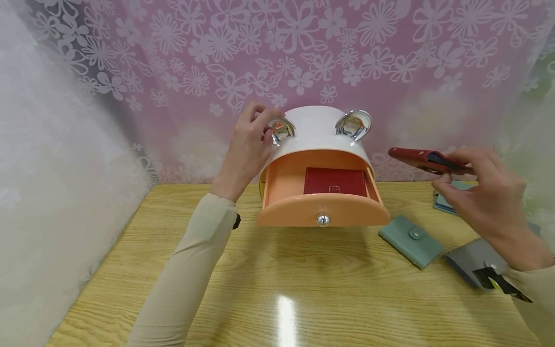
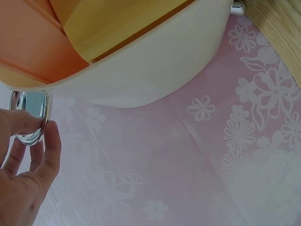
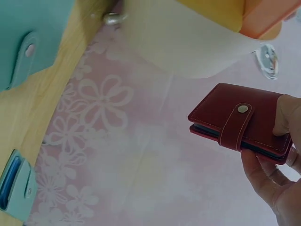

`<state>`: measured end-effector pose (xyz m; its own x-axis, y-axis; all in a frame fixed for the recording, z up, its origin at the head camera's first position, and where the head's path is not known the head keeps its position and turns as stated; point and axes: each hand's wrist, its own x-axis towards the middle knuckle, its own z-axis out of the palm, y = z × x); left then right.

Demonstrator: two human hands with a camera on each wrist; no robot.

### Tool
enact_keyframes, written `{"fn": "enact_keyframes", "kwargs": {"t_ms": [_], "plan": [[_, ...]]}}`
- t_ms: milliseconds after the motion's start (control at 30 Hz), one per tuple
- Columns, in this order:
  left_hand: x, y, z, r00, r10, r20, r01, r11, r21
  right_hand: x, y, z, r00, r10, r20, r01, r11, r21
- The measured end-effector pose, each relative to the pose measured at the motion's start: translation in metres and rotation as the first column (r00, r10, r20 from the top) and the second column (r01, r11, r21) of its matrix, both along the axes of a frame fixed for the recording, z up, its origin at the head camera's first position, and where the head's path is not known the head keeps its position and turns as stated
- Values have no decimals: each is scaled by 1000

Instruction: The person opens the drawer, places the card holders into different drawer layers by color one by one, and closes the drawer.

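Observation:
A white box (image 1: 314, 127) with two chrome ears stands at the back of the table, its orange drawer (image 1: 295, 210) pulled out. One dark red wallet (image 1: 335, 181) lies inside the drawer. My left hand (image 1: 251, 144) pinches the box's left chrome ear (image 2: 33, 115) between thumb and fingers. To the right of the box, my right hand (image 1: 494, 197) holds a second red wallet (image 3: 240, 117) in the air, thumb on one face and fingers beneath. That wallet has a snap strap closed over its edge.
A green card wallet (image 1: 411, 241) lies on the wooden table (image 1: 243, 289) right of the drawer. A grey wallet (image 1: 470, 260) lies beside it, partly under my right wrist. Another pale green wallet (image 3: 19, 186) is farther back. Flowered pink cloth (image 1: 277, 58) hangs behind.

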<state>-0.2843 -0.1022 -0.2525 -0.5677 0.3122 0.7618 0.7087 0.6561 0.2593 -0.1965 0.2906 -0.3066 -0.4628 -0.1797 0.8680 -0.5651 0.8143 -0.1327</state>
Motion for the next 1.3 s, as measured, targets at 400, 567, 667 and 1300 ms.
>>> {"fn": "enact_keyframes", "kwargs": {"t_ms": [400,567,667,1300], "plan": [[1,0,0,1000,-8,5,8,1000,6,11,-15,14,994,55,-93,-69,986,-149],[0,0,0,1000,-8,-4,8,1000,15,16,-21,19,987,116,-113,-138,967,-214],[0,1,1,1000,-7,-10,7,1000,14,18,-24,21,980,150,-130,-180,947,-265],[0,1,1,1000,-2,-1,2,1000,13,36,-52,35,929,287,-235,-356,866,-350]]}}
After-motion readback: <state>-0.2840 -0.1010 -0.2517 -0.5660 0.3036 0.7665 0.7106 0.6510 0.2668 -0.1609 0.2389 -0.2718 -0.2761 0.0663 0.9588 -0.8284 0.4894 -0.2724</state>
